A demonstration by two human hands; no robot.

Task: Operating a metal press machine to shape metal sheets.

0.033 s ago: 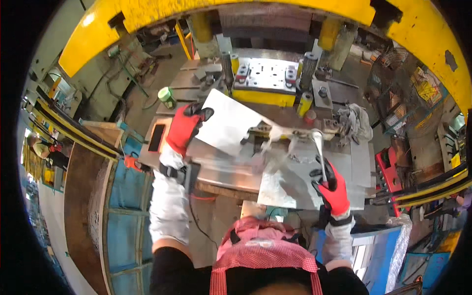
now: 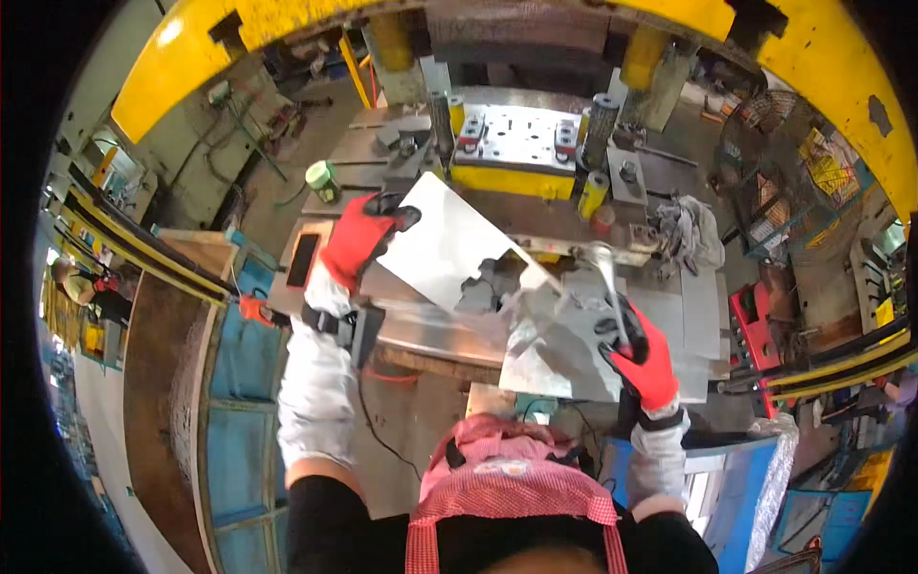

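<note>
My left hand (image 2: 359, 234), in a red and black glove, grips the left edge of a shiny metal sheet (image 2: 445, 244) tilted over the press table (image 2: 421, 320). The sheet has a ragged cutout near its middle. My right hand (image 2: 643, 356), also in a red glove, holds the right edge of a duller sheet metal piece (image 2: 559, 354) lower right, with a thin bright strip rising past its fingers. Whether both parts are one sheet I cannot tell. Behind them lies the grey die plate (image 2: 521, 139) on a yellow base.
A yellow press frame (image 2: 182, 57) arches overhead. A green cup (image 2: 323, 177) and a dark flat device (image 2: 304, 258) sit left of the sheet, a grey rag (image 2: 690, 230) to the right. A red box (image 2: 751, 330) stands at right, blue panels (image 2: 239, 354) at left. Another person (image 2: 88, 287) is far left.
</note>
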